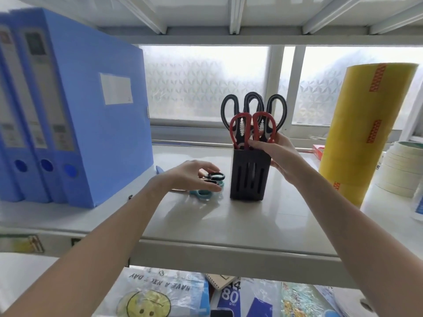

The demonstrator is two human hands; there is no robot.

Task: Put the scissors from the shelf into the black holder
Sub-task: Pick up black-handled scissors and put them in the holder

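The black slotted holder [248, 179] stands upright in the middle of the shelf [229, 225]. Red-handled scissors [240, 126] and black-handled scissors [231, 104] stick up out of it. My right hand [277, 154] grips the holder's top right edge, thumb against the red scissors. To the holder's left, black-handled scissors [215, 176] and teal-handled scissors [202, 194] lie on the shelf. My left hand [192, 177] curls over them, fingers pinching the black handle loop; their blades are hidden under the hand.
Blue file boxes [91, 124] stand at the left, close to my left wrist. A tall yellow film roll [368, 133] and stacked tape rolls [398, 168] stand at the right. A frosted window is behind, and bags and paper packs lie on the shelf below.
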